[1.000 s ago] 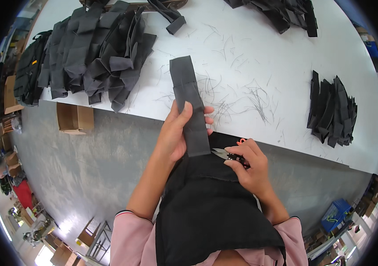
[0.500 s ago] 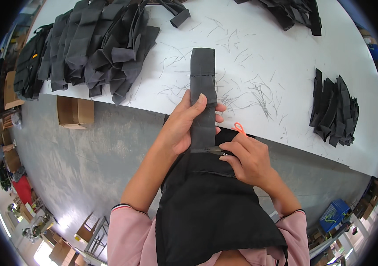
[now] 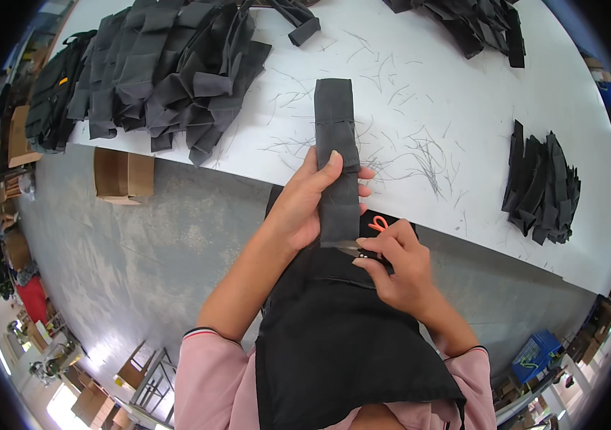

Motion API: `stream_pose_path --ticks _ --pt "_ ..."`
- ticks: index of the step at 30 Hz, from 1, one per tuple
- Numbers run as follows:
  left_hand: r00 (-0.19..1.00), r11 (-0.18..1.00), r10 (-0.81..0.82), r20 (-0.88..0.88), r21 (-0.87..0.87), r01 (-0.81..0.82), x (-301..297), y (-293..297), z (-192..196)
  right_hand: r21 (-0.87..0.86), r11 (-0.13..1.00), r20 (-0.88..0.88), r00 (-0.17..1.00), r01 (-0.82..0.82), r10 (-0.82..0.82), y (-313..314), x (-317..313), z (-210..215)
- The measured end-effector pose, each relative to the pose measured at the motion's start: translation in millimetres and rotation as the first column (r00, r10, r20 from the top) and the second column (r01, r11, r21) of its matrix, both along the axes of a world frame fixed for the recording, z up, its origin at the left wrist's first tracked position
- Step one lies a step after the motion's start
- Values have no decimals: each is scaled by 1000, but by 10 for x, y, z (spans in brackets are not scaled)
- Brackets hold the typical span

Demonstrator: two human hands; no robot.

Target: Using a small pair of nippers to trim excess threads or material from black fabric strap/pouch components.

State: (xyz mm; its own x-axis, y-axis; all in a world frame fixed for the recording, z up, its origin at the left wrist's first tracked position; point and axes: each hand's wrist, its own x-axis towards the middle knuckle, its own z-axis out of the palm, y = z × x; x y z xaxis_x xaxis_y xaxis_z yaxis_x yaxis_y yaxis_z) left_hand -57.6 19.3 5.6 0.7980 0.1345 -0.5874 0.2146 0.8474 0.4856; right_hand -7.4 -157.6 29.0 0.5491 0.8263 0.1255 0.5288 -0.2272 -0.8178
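My left hand point(image 3: 304, 195) is closed round a long black fabric strip point(image 3: 335, 136), thumb on top and fingertips showing past its right edge. The strip runs upright over the front edge of the table, with a fold across it near my thumb. In my right hand point(image 3: 406, 266) is a pair of thread snips point(image 3: 368, 254), with an orange loop point(image 3: 378, 223) sticking out above the fingers. Its metal blades point left and lie at the strip's lower end. Whether they touch a thread there I cannot tell. Below both hands hangs my black apron point(image 3: 348, 337).
Loose thread ends point(image 3: 420, 161) are scattered over the white table point(image 3: 463, 93). A large heap of black strips point(image 3: 169, 79) lies at the left beside a black bag point(image 3: 54, 100). Smaller piles lie right point(image 3: 543, 186) and far right point(image 3: 474, 25). A cardboard box point(image 3: 125, 174) stands on the floor.
The view has shifted slightly. My left hand keeps its hold on the strip; in my right hand the snips have turned a little, their blades showing less across the strip's lower end.
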Motion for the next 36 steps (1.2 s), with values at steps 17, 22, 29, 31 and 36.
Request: stream_pose_path --ticks 17,22,29,31,36 --pt "998 992 64 -27 -104 -66 1 10 -95 43 999 192 981 -24 16 -47 5 -62" --pt "999 992 51 -15 -113 -53 14 4 -80 30 999 119 993 -19 15 28 14 -36" --pt "997 996 72 -19 -45 -73 -1 20 -24 -18 998 -102 993 52 -54 -18 112 106" --pt "996 997 78 -34 -9 -79 10 0 -32 -14 1000 -64 998 25 -26 55 112 95" --pt "997 997 76 -12 1 -76 16 -20 -1 -148 984 -237 963 97 -131 165 122 79"
